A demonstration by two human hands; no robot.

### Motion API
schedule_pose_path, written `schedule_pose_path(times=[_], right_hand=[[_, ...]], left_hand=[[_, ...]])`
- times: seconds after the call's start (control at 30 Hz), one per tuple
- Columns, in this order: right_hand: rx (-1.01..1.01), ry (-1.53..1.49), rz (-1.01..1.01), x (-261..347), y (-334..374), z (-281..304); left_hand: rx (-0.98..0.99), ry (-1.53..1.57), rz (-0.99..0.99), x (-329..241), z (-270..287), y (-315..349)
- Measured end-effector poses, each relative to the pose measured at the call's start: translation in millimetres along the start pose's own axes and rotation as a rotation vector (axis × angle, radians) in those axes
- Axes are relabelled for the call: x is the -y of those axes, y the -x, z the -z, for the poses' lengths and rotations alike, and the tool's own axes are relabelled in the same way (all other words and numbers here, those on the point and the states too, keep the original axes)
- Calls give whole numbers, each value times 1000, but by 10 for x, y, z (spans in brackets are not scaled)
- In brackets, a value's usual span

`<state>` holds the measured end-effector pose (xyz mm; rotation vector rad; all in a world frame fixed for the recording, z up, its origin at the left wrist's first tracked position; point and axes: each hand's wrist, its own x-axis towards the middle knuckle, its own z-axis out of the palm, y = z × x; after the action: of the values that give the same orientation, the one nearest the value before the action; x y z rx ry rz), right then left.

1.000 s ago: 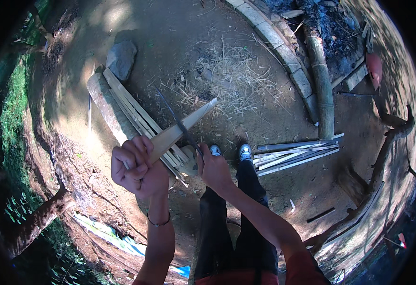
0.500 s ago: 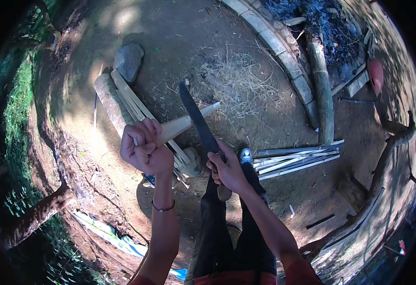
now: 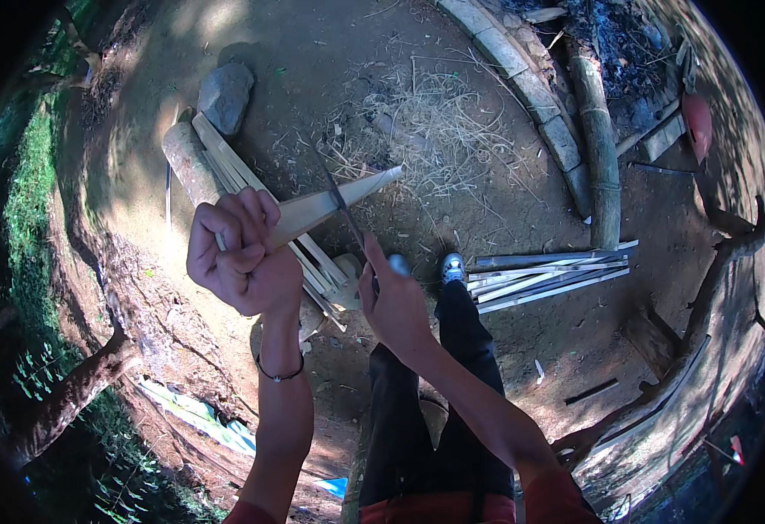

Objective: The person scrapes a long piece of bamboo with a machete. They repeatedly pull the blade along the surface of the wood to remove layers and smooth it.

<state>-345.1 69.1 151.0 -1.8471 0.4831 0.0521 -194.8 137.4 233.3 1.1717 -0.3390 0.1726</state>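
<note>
My left hand [image 3: 241, 258] is closed around the wide end of a pale, flat piece of split bamboo [image 3: 308, 212], which tapers to a point up and to the right. The fingers of my right hand [image 3: 397, 307] wrap the handle of a long dark machete [image 3: 324, 166]. Its blade crosses the bamboo piece about midway and is seen nearly edge-on. It seems to rest against the piece, though the exact contact is hard to make out. My right hand hides the handle.
Split strips [image 3: 228, 166] lean on a log [image 3: 188, 157] beside a grey rock [image 3: 226, 98]. Shavings [image 3: 439, 140] litter the ground ahead. Another bundle of strips [image 3: 548, 281] lies right of my shoe [image 3: 453, 267]. Farther right, a bamboo pole [image 3: 598, 157] crosses a brick border [image 3: 497, 54] around ash.
The machete has turned from showing its broad side to nearly edge-on across the bamboo piece. Both hands have shifted slightly left, and the left one is a little higher in view.
</note>
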Motion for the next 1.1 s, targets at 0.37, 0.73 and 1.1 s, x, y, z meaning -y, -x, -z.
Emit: schedule_pose_path(times=[0.37,0.73,1.1], right_hand=[[39,115,150,570,-46,130],[106,-4,58,555,-89,259],[84,31,-9,233,-78,135]], left_hand=[[-46,6,31,-31,47,106],[-48,-30,41,-32,-65,242],[-105,-24,46,-95,-44,284]])
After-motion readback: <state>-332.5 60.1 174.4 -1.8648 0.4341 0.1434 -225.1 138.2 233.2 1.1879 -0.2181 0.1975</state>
